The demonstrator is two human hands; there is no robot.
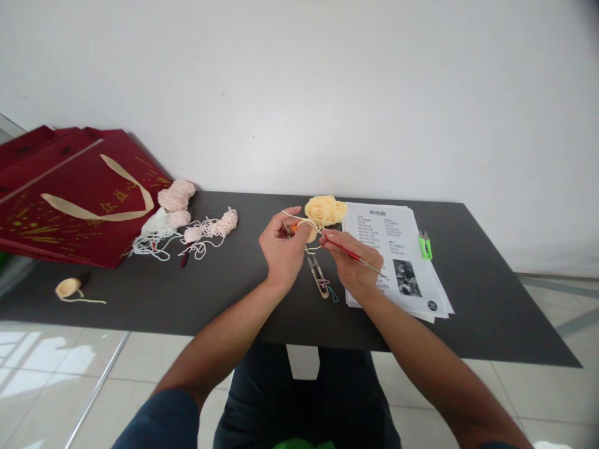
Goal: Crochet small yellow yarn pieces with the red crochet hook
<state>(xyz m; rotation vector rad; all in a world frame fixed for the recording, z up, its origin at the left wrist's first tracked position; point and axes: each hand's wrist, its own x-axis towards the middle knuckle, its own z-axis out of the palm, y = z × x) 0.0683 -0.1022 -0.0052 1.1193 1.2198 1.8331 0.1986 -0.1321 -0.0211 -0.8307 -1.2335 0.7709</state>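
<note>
My right hand (353,259) is closed round a crochet hook (352,254) with a red grip, whose metal end sticks out toward the lower right. Facing it, my left hand (286,246) pinches a small pale-yellow crochet piece (307,232), with an orange bit showing between the fingers. Yellow yarn runs over the left fingers to the hook's tip, where the stitches are too small to make out. Just behind both hands lies a ball of yellow yarn (325,210). Silver thread snips (319,276) rest on the dark table below the hands.
Printed pattern sheets (388,227) lie at the right, with green-handled snips (425,245) on their edge. To the left are pink yarn (176,195), tangled white yarn (154,242) and dark red bags (79,193). A small cream crocheted cup (68,287) sits near the front left.
</note>
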